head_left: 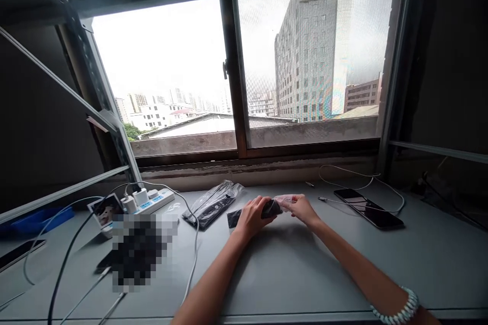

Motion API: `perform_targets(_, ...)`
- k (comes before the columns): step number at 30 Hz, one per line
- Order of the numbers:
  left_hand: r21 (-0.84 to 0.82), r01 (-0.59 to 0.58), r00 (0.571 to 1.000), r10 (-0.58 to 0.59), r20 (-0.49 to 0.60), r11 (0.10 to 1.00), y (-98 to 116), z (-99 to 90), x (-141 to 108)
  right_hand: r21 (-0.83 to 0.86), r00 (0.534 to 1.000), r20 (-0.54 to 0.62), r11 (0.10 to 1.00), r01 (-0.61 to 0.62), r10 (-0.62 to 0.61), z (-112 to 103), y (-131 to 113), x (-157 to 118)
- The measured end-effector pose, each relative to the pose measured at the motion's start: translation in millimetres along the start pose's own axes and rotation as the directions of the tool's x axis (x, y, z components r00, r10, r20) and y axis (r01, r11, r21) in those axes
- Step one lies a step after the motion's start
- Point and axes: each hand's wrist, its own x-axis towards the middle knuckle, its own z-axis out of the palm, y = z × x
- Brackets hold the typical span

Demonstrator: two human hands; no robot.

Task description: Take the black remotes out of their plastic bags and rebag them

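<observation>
Grey desk [282, 282], window [233, 76] beyond; left hand [251, 218] grips black object [234, 219], right hand [303, 208] pinches plastic [283, 199].

Daylight pours in through the sliding window [232, 76] beyond the left grip [252, 217], sky [160, 56] blown right out to white! Past the right grip [299, 206], rainbow moiré ripples across the window screen [332, 97]. Soft shadow lies on the tabletop [282, 279] just nearer than both; side walls [34, 117] sink into gloom, and a pixelated patch [139, 254] hides detail leftward.
</observation>
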Motion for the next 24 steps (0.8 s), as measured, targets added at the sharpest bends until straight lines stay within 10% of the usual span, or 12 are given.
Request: perform_targets(24, 0.077, -0.063, 0.998, 0.064, -0.01, 0.995, -3.7, 2.0, -0.8, -0.004, 0.958, 0.288, 1.0, 0.002, -0.001, -13.7, 5.2, -2.3)
